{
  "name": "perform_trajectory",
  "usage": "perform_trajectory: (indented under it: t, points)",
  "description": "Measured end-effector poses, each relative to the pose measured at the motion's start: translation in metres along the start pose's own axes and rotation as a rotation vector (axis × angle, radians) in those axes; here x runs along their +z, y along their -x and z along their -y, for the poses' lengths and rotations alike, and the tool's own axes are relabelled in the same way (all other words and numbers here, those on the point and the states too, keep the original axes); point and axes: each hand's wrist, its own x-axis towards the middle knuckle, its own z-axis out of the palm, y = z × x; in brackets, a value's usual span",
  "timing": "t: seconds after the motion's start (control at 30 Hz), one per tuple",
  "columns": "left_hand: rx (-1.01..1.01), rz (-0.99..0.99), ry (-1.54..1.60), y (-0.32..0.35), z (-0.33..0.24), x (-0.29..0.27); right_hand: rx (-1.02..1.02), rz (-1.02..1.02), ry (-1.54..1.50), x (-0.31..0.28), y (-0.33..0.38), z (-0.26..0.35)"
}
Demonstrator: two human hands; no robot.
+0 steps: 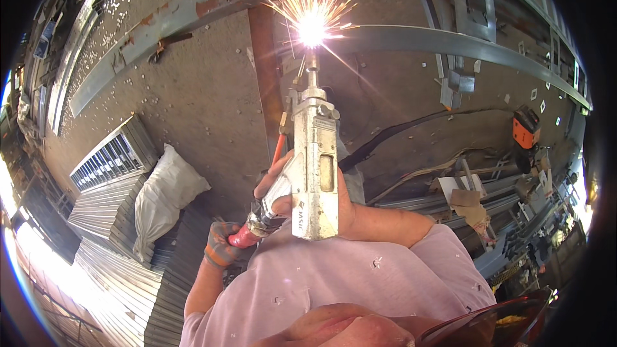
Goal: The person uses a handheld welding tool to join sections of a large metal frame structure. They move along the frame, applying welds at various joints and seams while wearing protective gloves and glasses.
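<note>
A white handheld laser welding gun [315, 173] points away from me, its nozzle toward a long grey metal beam [411, 40]. A bright glare [313, 29] at the tip throws orange sparks forward and hides the exact contact spot. Behind the gun body, my right hand [275, 177] is closed around the handle, with its fingers showing on the left side. My left hand [223, 244], in a grey and orange glove, grips the red sleeve [244, 238] of the cable at the handle's lower end. An orange-red thin hose [279, 149] runs along the gun's left side.
Another curved-looking metal beam [160, 22] and a rusty bar [262, 58] lie ahead. Stacked metal panels [106, 212] and a white sack [168, 196] stand at left. Dark cable [392, 130], an orange-black machine [526, 127], cardboard [468, 199] and metal lengths lie at right.
</note>
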Motion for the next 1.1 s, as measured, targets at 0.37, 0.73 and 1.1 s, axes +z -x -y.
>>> perform_trajectory:
  t: [0.37,0.73,1.1]
  points:
    - [0.039,0.018,-0.028,0.001,0.006,0.001,-0.015,-0.035,0.172,0.003,0.006,-0.002]
    - [0.047,-0.001,-0.072,0.007,0.018,0.000,0.046,-0.074,0.090,0.002,0.005,-0.004]
    - [0.067,-0.021,-0.089,0.012,0.024,0.002,0.144,-0.112,-0.069,0.005,0.007,-0.004]
